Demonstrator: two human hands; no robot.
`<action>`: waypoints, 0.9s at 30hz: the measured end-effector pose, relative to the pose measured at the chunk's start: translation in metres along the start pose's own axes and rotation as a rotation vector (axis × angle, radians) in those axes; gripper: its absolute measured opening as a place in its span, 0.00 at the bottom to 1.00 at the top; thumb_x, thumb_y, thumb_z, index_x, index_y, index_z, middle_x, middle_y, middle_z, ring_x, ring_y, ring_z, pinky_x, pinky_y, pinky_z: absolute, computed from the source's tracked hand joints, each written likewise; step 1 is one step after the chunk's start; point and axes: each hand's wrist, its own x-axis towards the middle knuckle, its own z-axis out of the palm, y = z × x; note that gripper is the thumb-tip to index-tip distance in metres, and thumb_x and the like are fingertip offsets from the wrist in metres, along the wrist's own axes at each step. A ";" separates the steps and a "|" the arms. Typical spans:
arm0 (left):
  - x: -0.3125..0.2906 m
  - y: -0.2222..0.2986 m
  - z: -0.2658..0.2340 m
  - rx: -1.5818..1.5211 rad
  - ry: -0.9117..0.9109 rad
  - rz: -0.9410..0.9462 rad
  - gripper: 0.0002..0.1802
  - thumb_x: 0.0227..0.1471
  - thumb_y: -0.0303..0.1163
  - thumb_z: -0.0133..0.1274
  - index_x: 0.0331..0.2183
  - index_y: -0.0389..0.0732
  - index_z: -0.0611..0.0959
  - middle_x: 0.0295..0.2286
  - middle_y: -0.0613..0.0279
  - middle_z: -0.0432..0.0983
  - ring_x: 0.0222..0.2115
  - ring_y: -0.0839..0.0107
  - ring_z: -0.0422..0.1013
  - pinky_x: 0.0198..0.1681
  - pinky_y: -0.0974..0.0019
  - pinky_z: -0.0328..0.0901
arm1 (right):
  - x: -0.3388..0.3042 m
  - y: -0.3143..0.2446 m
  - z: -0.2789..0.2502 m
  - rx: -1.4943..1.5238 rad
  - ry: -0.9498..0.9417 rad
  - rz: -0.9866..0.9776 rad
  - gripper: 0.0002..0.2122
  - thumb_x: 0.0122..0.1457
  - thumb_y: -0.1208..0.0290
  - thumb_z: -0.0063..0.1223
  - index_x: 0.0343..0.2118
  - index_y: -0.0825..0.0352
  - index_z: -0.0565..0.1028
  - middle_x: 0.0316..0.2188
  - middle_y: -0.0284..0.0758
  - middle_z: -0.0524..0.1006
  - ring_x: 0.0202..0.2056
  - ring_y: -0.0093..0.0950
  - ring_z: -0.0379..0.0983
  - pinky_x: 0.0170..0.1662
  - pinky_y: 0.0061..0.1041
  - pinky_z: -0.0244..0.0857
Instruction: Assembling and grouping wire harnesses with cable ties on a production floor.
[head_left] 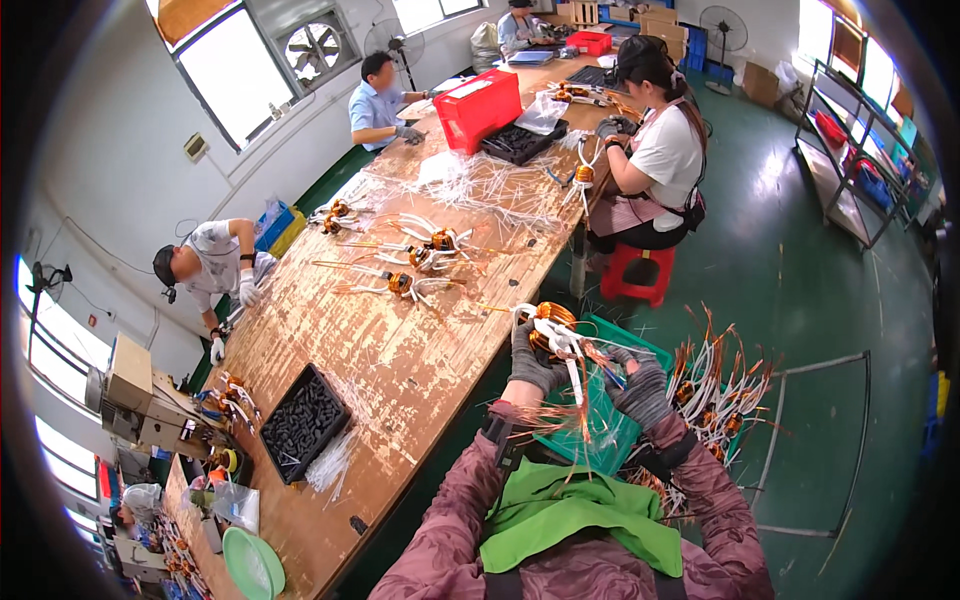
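Worker is sitting at the long wooden bench (pixel 400 370), holding a copper coil (pixel 553 318) up in front of the chest, clear of the bench edge and over a green crate (pixel 640 345) — probably so the loose leads are hanging free while being dressed

Left hand (pixel 532 360), in a grey glove, is gripping the coil from below, fingers curled shut around its lower side; it is serving as the holder

Right hand (pixel 640 385), also gloved, is coming in from the right and pinching closed on one of the leads (pixel 575 375); a white sleeve on it is running down between the two hands. Whether a small tool is also in that hand I cannot tell, the view is too small there

Beside the right forearm a bundle of coils (pixel 715 395) is standing with copper and white leads fanned upward, near the crate — stock kept within reach

On the bench, more coils (pixel 420 255) are lying spread out with leads splayed, white tube offcuts (pixel 490 190) scattered about; a black tray (pixel 303 420) of dark parts is sitting near the worker's end, a red bin (pixel 478 105) farther up

Three other people are working along the bench, one on a red stool (pixel 640 270)
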 end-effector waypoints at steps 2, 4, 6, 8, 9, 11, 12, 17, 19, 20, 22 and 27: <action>0.011 0.001 -0.006 -0.050 -0.029 -0.059 0.30 0.43 0.49 0.52 0.49 0.50 0.71 0.47 0.57 0.67 0.45 0.57 0.66 0.47 0.42 0.61 | 0.000 0.000 -0.002 0.002 0.028 -0.043 0.22 0.38 0.68 0.59 0.41 0.63 0.72 0.33 0.43 0.73 0.34 0.43 0.69 0.37 0.39 0.65; 0.017 -0.004 -0.012 -0.095 -0.073 -0.089 0.31 0.43 0.50 0.53 0.49 0.49 0.71 0.47 0.57 0.67 0.45 0.57 0.66 0.48 0.46 0.62 | -0.001 -0.001 -0.002 -0.079 -0.083 -0.007 0.22 0.37 0.68 0.59 0.41 0.63 0.72 0.32 0.42 0.73 0.33 0.43 0.69 0.37 0.39 0.65; 0.001 -0.009 -0.001 -0.065 -0.035 -0.081 0.30 0.42 0.49 0.53 0.48 0.49 0.71 0.47 0.58 0.68 0.45 0.57 0.66 0.47 0.49 0.64 | 0.000 -0.003 -0.007 -0.074 -0.113 0.035 0.22 0.37 0.67 0.58 0.41 0.61 0.72 0.32 0.41 0.73 0.34 0.42 0.70 0.37 0.39 0.65; 0.007 -0.011 -0.007 -0.073 -0.042 -0.078 0.29 0.41 0.49 0.55 0.46 0.49 0.73 0.45 0.58 0.69 0.44 0.58 0.67 0.46 0.50 0.65 | -0.004 0.002 -0.004 0.013 0.007 0.000 0.23 0.38 0.66 0.58 0.42 0.60 0.72 0.31 0.40 0.73 0.34 0.42 0.70 0.37 0.38 0.65; 0.009 -0.011 -0.009 -0.036 -0.059 -0.050 0.30 0.43 0.50 0.53 0.48 0.50 0.70 0.45 0.56 0.69 0.43 0.56 0.67 0.45 0.47 0.64 | -0.006 0.003 -0.004 0.015 0.010 -0.007 0.23 0.38 0.66 0.58 0.42 0.60 0.72 0.31 0.40 0.73 0.34 0.42 0.70 0.37 0.38 0.65; 0.011 -0.011 -0.013 0.017 -0.103 -0.024 0.32 0.44 0.51 0.51 0.50 0.50 0.67 0.45 0.53 0.68 0.41 0.54 0.67 0.45 0.46 0.64 | -0.008 0.004 -0.004 -0.002 -0.099 0.125 0.23 0.38 0.65 0.58 0.43 0.59 0.71 0.34 0.40 0.72 0.35 0.41 0.70 0.38 0.38 0.66; 0.012 -0.011 -0.012 0.015 -0.105 -0.022 0.32 0.44 0.51 0.51 0.50 0.50 0.67 0.45 0.53 0.68 0.41 0.54 0.67 0.45 0.46 0.64 | -0.007 0.004 -0.005 -0.002 -0.099 0.122 0.23 0.38 0.65 0.58 0.43 0.59 0.71 0.34 0.40 0.72 0.35 0.41 0.70 0.38 0.38 0.66; 0.018 -0.015 -0.019 -0.042 -0.164 -0.071 0.29 0.45 0.48 0.51 0.49 0.49 0.68 0.43 0.53 0.68 0.40 0.54 0.67 0.45 0.49 0.65 | -0.017 0.028 0.015 0.037 -0.131 0.082 0.28 0.38 0.62 0.60 0.46 0.62 0.69 0.38 0.45 0.70 0.39 0.42 0.68 0.42 0.38 0.65; 0.021 -0.012 -0.024 -0.036 -0.161 -0.073 0.28 0.46 0.48 0.50 0.48 0.49 0.68 0.44 0.52 0.67 0.41 0.54 0.66 0.46 0.48 0.64 | -0.019 0.031 0.024 0.006 -0.157 0.062 0.30 0.37 0.61 0.61 0.47 0.63 0.68 0.39 0.46 0.70 0.39 0.42 0.68 0.43 0.39 0.65; 0.022 -0.013 -0.024 -0.034 -0.162 -0.072 0.28 0.46 0.49 0.49 0.48 0.49 0.68 0.44 0.51 0.66 0.41 0.54 0.66 0.46 0.46 0.64 | -0.024 0.037 0.032 0.194 -0.127 0.170 0.31 0.37 0.60 0.62 0.47 0.64 0.68 0.39 0.46 0.70 0.39 0.42 0.69 0.43 0.38 0.65; 0.022 -0.021 -0.019 -0.028 -0.164 -0.087 0.28 0.46 0.49 0.49 0.48 0.49 0.68 0.45 0.51 0.66 0.42 0.53 0.66 0.47 0.45 0.63 | -0.035 0.056 0.042 0.372 -0.090 0.287 0.32 0.37 0.59 0.62 0.48 0.65 0.67 0.40 0.46 0.70 0.39 0.42 0.69 0.43 0.38 0.65; 0.024 -0.023 -0.019 -0.021 -0.081 -0.034 0.25 0.48 0.48 0.46 0.47 0.49 0.69 0.46 0.51 0.66 0.44 0.51 0.65 0.48 0.41 0.62 | -0.027 0.050 0.032 0.426 -0.223 0.386 0.34 0.35 0.60 0.64 0.50 0.59 0.67 0.41 0.45 0.71 0.38 0.41 0.70 0.42 0.33 0.67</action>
